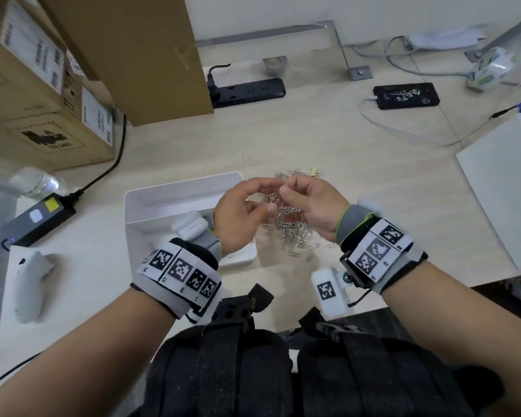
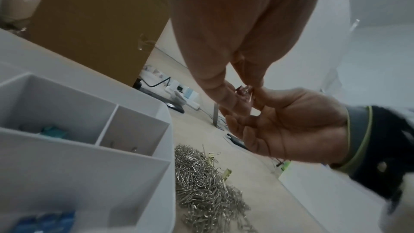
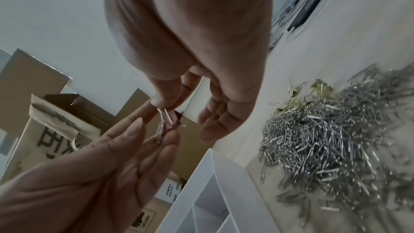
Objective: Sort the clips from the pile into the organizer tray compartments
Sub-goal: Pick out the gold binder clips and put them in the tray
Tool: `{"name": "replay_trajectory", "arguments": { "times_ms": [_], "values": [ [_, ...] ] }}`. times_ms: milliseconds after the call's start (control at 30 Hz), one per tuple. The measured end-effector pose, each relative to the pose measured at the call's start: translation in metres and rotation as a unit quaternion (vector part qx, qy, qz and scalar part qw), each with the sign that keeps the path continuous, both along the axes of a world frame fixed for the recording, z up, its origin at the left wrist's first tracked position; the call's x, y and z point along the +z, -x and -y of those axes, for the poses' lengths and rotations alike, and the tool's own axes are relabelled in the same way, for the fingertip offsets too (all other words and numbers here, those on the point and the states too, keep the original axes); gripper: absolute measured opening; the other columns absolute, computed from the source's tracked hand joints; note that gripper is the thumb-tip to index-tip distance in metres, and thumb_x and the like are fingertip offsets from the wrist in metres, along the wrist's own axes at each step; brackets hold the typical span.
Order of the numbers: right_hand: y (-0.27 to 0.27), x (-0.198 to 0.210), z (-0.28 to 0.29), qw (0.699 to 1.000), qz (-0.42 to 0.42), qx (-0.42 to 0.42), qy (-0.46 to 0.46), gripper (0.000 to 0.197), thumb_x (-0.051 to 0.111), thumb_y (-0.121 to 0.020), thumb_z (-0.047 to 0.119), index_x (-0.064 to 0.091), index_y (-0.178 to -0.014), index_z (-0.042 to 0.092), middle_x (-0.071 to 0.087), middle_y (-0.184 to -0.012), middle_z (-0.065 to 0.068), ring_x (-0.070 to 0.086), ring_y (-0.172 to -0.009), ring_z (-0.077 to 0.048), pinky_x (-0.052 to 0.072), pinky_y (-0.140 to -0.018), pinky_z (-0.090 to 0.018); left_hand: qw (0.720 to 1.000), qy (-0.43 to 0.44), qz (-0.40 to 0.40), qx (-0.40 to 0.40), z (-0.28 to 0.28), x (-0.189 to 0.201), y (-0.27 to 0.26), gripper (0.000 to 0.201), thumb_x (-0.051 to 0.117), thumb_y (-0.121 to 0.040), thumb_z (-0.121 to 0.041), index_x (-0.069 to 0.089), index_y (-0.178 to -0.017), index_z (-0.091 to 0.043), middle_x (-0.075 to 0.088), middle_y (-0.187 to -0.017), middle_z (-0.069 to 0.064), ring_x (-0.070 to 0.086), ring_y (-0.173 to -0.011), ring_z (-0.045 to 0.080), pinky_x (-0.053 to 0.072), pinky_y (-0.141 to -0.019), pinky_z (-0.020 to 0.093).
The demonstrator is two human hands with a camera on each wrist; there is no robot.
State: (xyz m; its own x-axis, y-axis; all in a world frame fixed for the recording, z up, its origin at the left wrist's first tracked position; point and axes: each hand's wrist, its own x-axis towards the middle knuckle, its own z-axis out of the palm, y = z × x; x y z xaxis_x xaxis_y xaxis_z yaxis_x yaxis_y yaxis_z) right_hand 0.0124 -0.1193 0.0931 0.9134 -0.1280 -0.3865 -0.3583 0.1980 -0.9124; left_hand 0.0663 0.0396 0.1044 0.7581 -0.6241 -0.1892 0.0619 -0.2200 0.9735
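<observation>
Both hands meet above the pile of silver paper clips. My left hand and right hand pinch one small binder clip between their fingertips. In the right wrist view the right thumb and forefinger hold its wire handles and the left fingers hold its pinkish body. The same clip shows blurred in the left wrist view. The white organizer tray lies left of the pile. Its compartments hold teal clips, blue clips and a few wire clips.
Gold binder clips lie at the pile's far edge. Cardboard boxes stand at the back left, with a black power strip and a phone behind. A white box sits right, a power adapter left.
</observation>
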Motion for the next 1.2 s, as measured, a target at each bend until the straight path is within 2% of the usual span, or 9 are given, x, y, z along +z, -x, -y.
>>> {"name": "replay_trajectory", "arguments": {
  "times_ms": [100, 200, 267, 367, 600, 733, 833, 1000, 1200],
  "values": [
    [0.003, 0.0, -0.005, 0.999, -0.001, 0.015, -0.05, 0.02, 0.051, -0.095, 0.011, 0.054, -0.076, 0.016, 0.06, -0.094, -0.014, 0.061, -0.074, -0.013, 0.05, -0.069, -0.036, 0.994, 0.047, -0.096, -0.007, -0.008, 0.005, 0.0, 0.029, 0.046, -0.094, 0.006, 0.06, -0.115, -0.009, 0.061, -0.103, 0.006, 0.067, -0.076, 0.016, 0.058, -0.075, 0.026],
    [0.005, 0.002, -0.01, 0.997, 0.009, 0.036, -0.069, 0.017, 0.049, -0.095, 0.011, 0.054, -0.079, 0.013, 0.061, -0.082, -0.01, 0.06, -0.072, -0.011, 0.05, -0.068, -0.032, 0.986, 0.058, -0.155, -0.013, -0.014, 0.004, -0.001, 0.03, 0.043, -0.094, 0.006, 0.056, -0.116, -0.011, 0.065, -0.1, 0.012, 0.069, -0.076, 0.017, 0.058, -0.075, 0.029],
    [0.002, 0.006, -0.015, 0.997, 0.02, 0.038, -0.068, 0.017, 0.049, -0.095, 0.01, 0.055, -0.079, 0.011, 0.062, -0.092, -0.023, 0.058, -0.071, -0.014, 0.049, -0.062, -0.028, 0.979, 0.064, -0.192, -0.029, -0.015, 0.004, 0.0, 0.03, 0.047, -0.093, 0.005, 0.056, -0.116, -0.013, 0.067, -0.095, 0.014, 0.07, -0.081, 0.022, 0.058, -0.076, 0.031],
    [-0.005, 0.01, -0.024, 0.999, 0.023, 0.001, -0.033, 0.015, 0.052, -0.093, 0.007, 0.059, -0.08, 0.011, 0.059, -0.101, -0.015, 0.057, -0.074, -0.016, 0.051, -0.058, -0.024, 0.97, 0.089, -0.228, -0.002, -0.019, 0.004, -0.001, 0.023, 0.047, -0.093, 0.003, 0.059, -0.108, -0.009, 0.067, -0.087, 0.016, 0.07, -0.076, 0.02, 0.058, -0.072, 0.027],
    [-0.009, 0.01, -0.035, 0.996, 0.009, -0.053, 0.068, 0.008, 0.062, -0.09, 0.016, 0.067, -0.083, 0.017, 0.067, -0.076, -0.004, 0.064, -0.066, -0.015, 0.053, -0.063, -0.034, 0.971, 0.076, -0.221, 0.06, -0.026, 0.006, -0.004, 0.013, 0.054, -0.089, 0.005, 0.063, -0.098, 0.0, 0.063, -0.088, 0.02, 0.069, -0.067, 0.016, 0.058, -0.067, 0.025],
    [-0.008, 0.01, -0.037, 0.995, -0.066, -0.065, 0.048, 0.013, 0.059, -0.092, 0.024, 0.064, -0.092, 0.012, 0.067, -0.08, -0.005, 0.06, -0.062, -0.019, 0.051, -0.054, -0.031, 0.978, 0.04, -0.187, 0.082, -0.031, 0.005, -0.007, 0.014, 0.061, -0.087, -0.001, 0.068, -0.097, -0.007, 0.069, -0.089, 0.015, 0.068, -0.072, 0.022, 0.046, -0.092, 0.057],
    [-0.007, 0.01, -0.041, 0.995, -0.081, -0.037, 0.049, 0.018, 0.059, -0.092, 0.022, 0.065, -0.093, 0.006, 0.066, -0.076, -0.006, 0.057, -0.059, -0.016, 0.051, -0.051, -0.027, 0.985, 0.016, -0.148, 0.091, -0.035, 0.006, -0.006, 0.015, 0.064, -0.085, -0.005, 0.07, -0.097, -0.012, 0.071, -0.088, 0.012, 0.066, -0.08, 0.028, 0.042, -0.092, 0.067],
    [-0.007, 0.009, -0.046, 0.996, -0.056, -0.056, 0.031, 0.013, 0.063, -0.089, 0.011, 0.063, -0.076, 0.011, 0.062, -0.066, -0.004, 0.057, -0.055, -0.013, 0.051, -0.05, -0.023, 0.987, 0.001, -0.121, 0.105, -0.034, 0.008, -0.003, 0.017, 0.065, -0.086, -0.005, 0.068, -0.099, -0.014, 0.069, -0.09, 0.009, 0.067, -0.08, 0.028, 0.049, -0.087, 0.062],
    [-0.008, 0.011, -0.048, 0.996, -0.029, -0.081, 0.02, 0.01, 0.065, -0.086, 0.005, 0.06, -0.078, 0.011, 0.061, -0.063, -0.004, 0.058, -0.054, -0.012, 0.051, -0.05, -0.022, 0.988, -0.026, -0.112, 0.107, -0.032, 0.007, 0.0, 0.015, 0.058, -0.087, -0.001, 0.067, -0.093, -0.011, 0.066, -0.087, 0.012, 0.068, -0.07, 0.024, 0.057, -0.083, 0.046]
  ]
}}
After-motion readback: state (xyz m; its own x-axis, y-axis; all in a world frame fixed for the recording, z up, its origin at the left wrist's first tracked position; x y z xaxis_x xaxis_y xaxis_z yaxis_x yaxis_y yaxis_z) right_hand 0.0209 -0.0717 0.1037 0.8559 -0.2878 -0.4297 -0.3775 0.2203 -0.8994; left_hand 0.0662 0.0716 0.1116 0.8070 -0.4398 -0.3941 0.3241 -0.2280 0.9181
